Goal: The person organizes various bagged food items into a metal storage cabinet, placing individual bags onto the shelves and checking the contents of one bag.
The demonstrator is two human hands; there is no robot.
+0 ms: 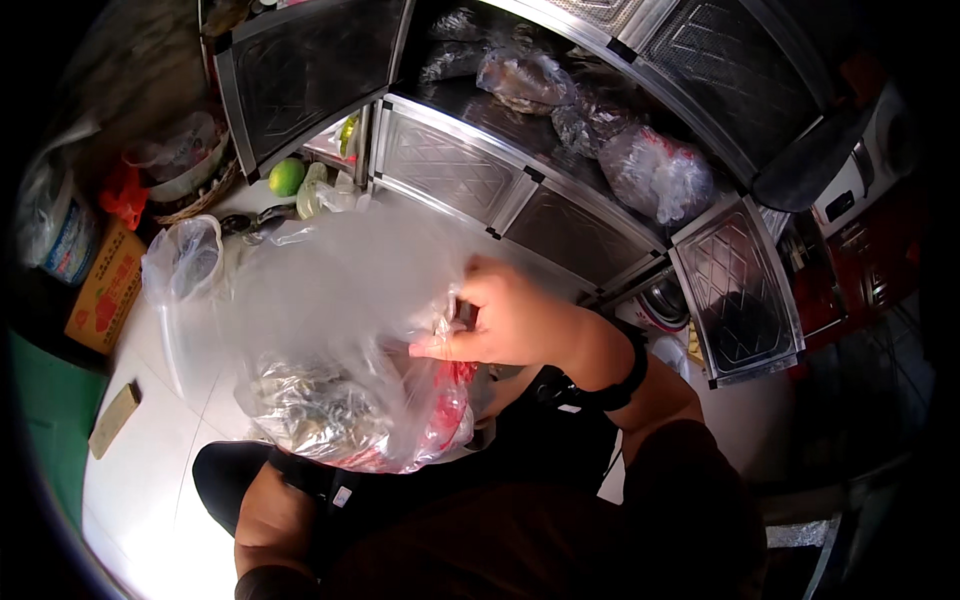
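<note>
My right hand [490, 315] is closed, thumb and fingers pinching the gathered edge of a clear plastic bag [320, 400]. The bag's loose upper part spreads to the left, blurred by motion. Through its lower part show crinkled, shiny wrappings whose contents I cannot make out, and a red-and-white plastic bag [450, 405] lies at its right side. The bag rests in front of my lap. My left forearm [275, 515] reaches up from the lower left with a dark band at the wrist; the bag hides that hand and its fingers.
Ahead stands a metal cabinet with an open door [315, 80] and filled plastic bags [655, 175] on its shelf. At left are a white bin [190, 255] with a liner, a cardboard box [105, 285] and a basket [205, 190]. A green fruit [286, 178] lies near the cabinet.
</note>
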